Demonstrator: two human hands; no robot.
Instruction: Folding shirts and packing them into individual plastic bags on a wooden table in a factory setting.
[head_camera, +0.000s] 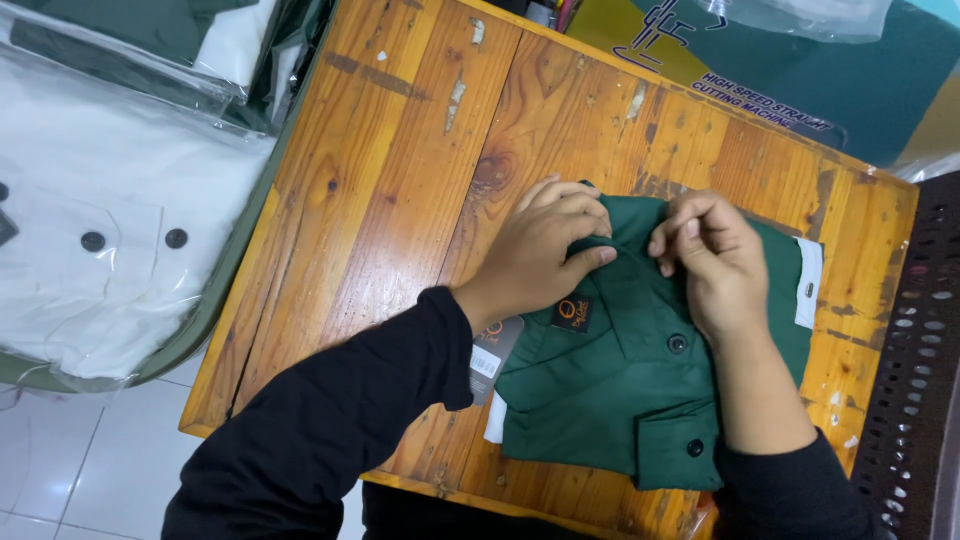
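Pinching the collar area of a folded dark green shirt (640, 370), the fingertips (600, 255) of the left hand (535, 255) and those of the right hand (715, 260) close on the fabric at the garment's top edge, both hands gripping cloth rather than lying flat. The shirt lies on a worn wooden table (400, 180), toward its 4 o'clock corner, already folded into a neat rectangle with its black buttons (677, 343) fastened and a small dark label patch (572, 313) showing on the chest; judging by this, the folding looks largely done and only the collar is being tidied. A hang tag (490, 355) sticks out at the shirt's 9 o'clock side, under the black left sleeve (330, 430). At 9 o'clock from the table, white garments in clear plastic bags (110, 240) fill a green bin (215, 300). At 1 o'clock sits a yellow and teal carton (850, 90), and at 3 o'clock a perforated dark surface (925, 330). Nothing crowds the shirt.
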